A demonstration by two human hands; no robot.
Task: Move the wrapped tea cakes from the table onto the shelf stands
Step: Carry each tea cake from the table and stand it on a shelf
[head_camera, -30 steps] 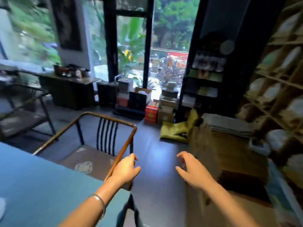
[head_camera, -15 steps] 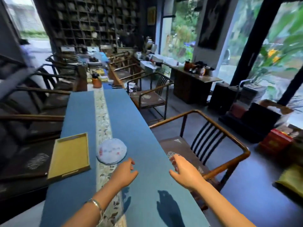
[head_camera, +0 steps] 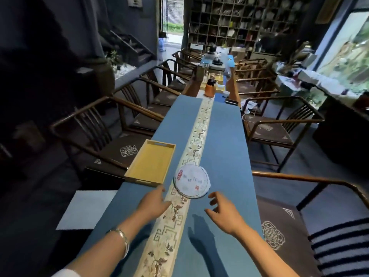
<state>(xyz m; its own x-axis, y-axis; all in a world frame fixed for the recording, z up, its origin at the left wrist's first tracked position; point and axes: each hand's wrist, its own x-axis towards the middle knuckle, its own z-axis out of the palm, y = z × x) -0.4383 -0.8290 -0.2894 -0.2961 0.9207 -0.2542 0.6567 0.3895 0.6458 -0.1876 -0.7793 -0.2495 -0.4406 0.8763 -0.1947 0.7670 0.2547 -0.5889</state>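
Observation:
A round tea cake (head_camera: 192, 180) in white paper with red and blue print lies flat on the long blue table (head_camera: 223, 148), partly on the embroidered cream runner. My left hand (head_camera: 154, 203) hovers just left of and below the cake, fingers relaxed, holding nothing. To the cake's lower right, my right hand (head_camera: 222, 209) is spread above the cloth with the fingers apart, also holding nothing. Neither hand touches the cake. A tall grid shelf (head_camera: 239, 25) with round cakes stands at the far end of the room.
A shallow yellow wooden tray (head_camera: 151, 164) sits left of the cake near the table edge. Dark wooden armchairs (head_camera: 279, 128) line both sides. An orange jar (head_camera: 209, 89) and tea things stand farther along the table. A striped cushion (head_camera: 343, 248) is at lower right.
The view has swung left from the window and floor to look straight down the table. Both hands have come over the table to either side of the tea cake.

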